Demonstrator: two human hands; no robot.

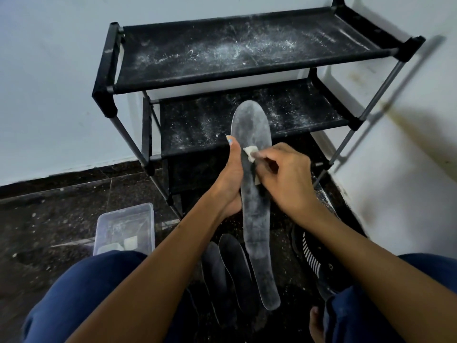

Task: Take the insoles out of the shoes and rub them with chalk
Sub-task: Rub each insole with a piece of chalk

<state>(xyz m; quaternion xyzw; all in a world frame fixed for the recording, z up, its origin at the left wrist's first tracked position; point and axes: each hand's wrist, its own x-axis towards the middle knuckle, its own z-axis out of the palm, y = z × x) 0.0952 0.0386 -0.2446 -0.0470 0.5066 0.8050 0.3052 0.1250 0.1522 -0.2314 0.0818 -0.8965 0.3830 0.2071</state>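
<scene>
Fingers of our right hand (pixel 284 179) pinch a white chalk (pixel 250 152) lump against the insole (pixel 254 194), while our left hand (pixel 231 179) grips that insole at its left edge, thumb up along the rim. We hold it in the air just in front of the rack (pixel 247 78), its toe toward the lower shelf. It looks light, thin and floppy, so we judge it needs backing right behind the chalk. Chalk is brittle, so press gently. Two dark insoles (pixel 230 273) lie below it, a shoe (pixel 311 256) at its right, a tub (pixel 123 226) at its left.
</scene>
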